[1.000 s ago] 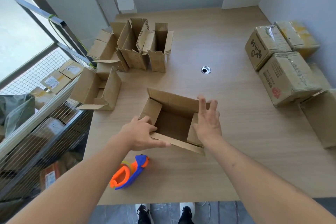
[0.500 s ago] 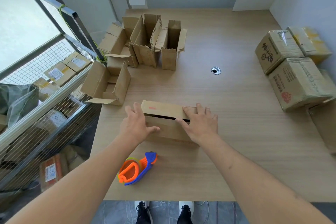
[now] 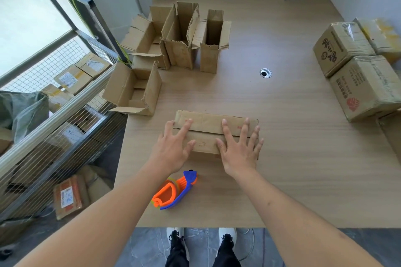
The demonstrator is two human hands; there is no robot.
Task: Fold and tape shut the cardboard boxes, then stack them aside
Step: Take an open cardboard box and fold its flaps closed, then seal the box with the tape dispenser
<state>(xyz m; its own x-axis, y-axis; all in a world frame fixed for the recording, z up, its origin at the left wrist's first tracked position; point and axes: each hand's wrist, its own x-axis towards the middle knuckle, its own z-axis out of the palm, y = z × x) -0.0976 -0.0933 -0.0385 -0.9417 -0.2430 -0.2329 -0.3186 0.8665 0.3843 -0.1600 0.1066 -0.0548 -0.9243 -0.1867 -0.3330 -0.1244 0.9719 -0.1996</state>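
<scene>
The cardboard box (image 3: 213, 134), open a second earlier, lay with its flaps folded down under both palms. Left hand (image 3: 173, 149) and right hand (image 3: 238, 151) pressed flat, fingers spread, gripping nothing; the tape dispenser (image 3: 173, 191) stayed beside the left wrist.

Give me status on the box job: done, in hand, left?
Done: taped boxes sit along the table's right edge. In hand: the box up front has its flaps folded flat; left hand and right hand press them down with straight fingers, seam not taped. The tape gun lies untouched near the left wrist. Left: tape this one, then the open boxes at far left.
</scene>
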